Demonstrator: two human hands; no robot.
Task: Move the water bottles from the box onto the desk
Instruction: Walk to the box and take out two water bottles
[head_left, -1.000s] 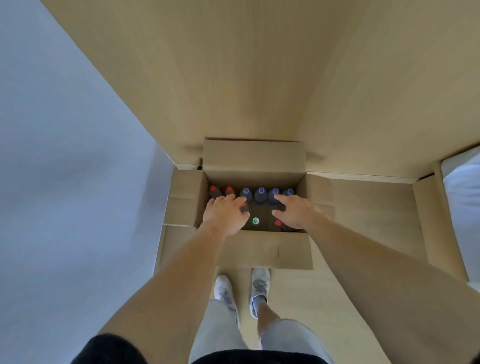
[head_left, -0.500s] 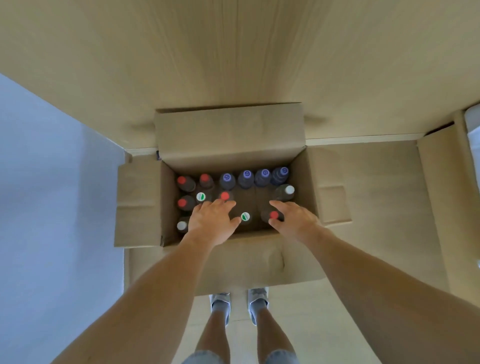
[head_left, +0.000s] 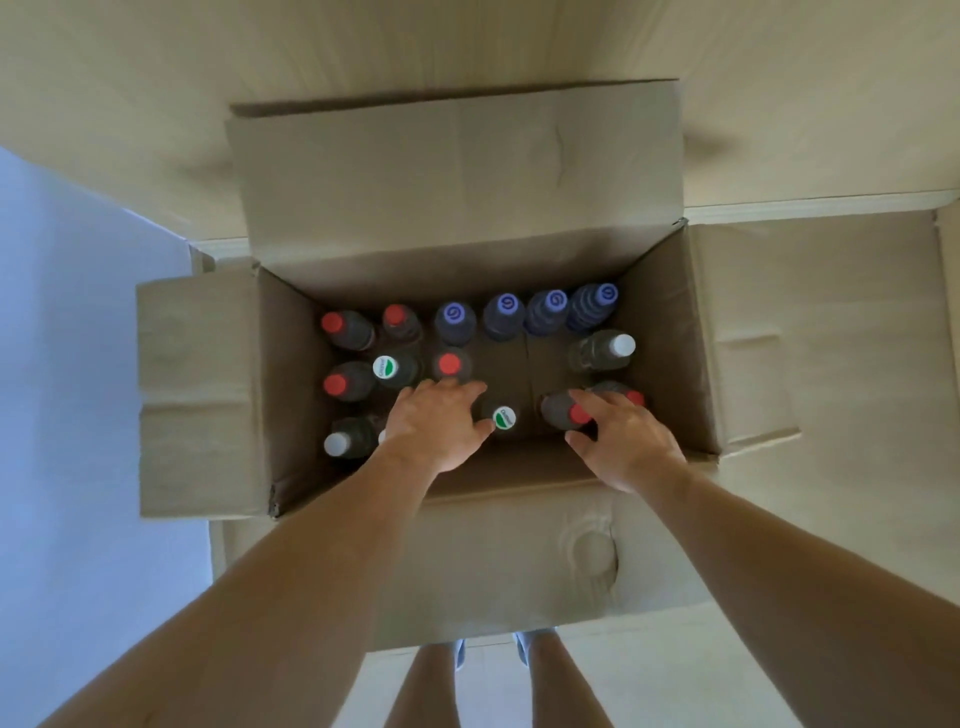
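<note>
pale wood floor, blue-grey wall

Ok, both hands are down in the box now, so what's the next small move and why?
Probably close the right hand round the red-capped bottle under its fingers and lift it straight up. Its thumb and fingers already bracket that bottle's neck but do not look closed. The left hand lies open among the caps, by the green-and-white-capped bottle. All bottles visible stand in the cardboard box.

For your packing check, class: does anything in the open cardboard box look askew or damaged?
Yes. The clear plastic bottle with the white cap by the right wall leans sideways, while most others stand upright. The brown cardboard box has a round dent in its near flap.
</note>
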